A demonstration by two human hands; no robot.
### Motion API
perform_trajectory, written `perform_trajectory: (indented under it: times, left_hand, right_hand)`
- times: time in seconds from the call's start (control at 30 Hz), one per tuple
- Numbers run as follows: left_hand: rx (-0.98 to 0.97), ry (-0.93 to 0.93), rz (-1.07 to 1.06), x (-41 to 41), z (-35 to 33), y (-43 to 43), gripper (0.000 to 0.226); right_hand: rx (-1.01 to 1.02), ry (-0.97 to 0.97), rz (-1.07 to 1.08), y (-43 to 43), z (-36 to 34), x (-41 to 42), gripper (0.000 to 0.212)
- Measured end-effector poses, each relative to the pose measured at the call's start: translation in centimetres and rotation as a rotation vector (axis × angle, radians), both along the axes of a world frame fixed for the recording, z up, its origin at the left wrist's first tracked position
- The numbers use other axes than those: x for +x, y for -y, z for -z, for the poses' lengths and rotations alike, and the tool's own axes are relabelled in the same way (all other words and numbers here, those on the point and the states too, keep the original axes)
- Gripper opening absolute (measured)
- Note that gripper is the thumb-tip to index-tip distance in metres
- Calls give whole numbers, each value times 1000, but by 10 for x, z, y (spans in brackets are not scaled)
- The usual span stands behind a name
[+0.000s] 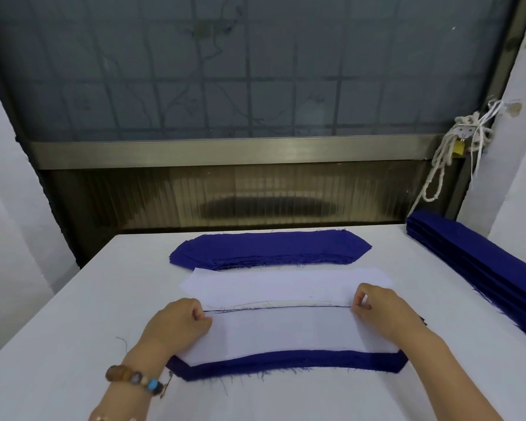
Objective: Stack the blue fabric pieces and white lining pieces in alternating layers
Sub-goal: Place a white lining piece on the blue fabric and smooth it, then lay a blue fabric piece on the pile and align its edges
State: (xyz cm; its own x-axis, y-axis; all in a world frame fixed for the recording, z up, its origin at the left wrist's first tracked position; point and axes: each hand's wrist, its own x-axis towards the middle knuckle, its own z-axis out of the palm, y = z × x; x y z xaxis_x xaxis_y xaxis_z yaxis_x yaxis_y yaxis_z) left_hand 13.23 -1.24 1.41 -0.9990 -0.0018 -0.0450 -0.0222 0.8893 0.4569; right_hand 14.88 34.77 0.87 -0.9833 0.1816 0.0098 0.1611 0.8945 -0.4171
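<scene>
two hands pinch the far edge of the white lining piece [286,332]: the left hand [176,323] at its left end, the right hand [380,311] at its right, fingers curled. it lies on a blue fabric piece [286,361] (frayed rim showing nearest the person). just beyond lie the spare lining [286,284] and the blue pile [268,249] on the table [58,329].

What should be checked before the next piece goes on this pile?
1. Grip: left hand and right hand pinch the far edge of the white lining piece: ok.
2. Lining lies flat, no wrinkles: ok.
3. Far edges matched with the near blue pile: cannot tell; only a thin dark line shows there.
4. Blue supply pile lies behind: ok.
5. Spare lining lies between the piles: ok.
</scene>
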Motion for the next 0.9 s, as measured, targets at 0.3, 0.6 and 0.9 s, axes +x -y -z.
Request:
perform_trajectory:
  times: [0.3,0.6,0.9]
  left_hand:
    - [101,-299,-173,-66,-15,-40,32]
    - [159,-367,-149,-131,-13,-69,9]
    - [88,-402,-125,-144,15,-69,17]
  right_hand:
    - [37,-297,-40,40,-13,-72,10]
    - [14,-320,-167,71,-4,-146,11]
    - [-134,-378,-175,82,14,-173,5]
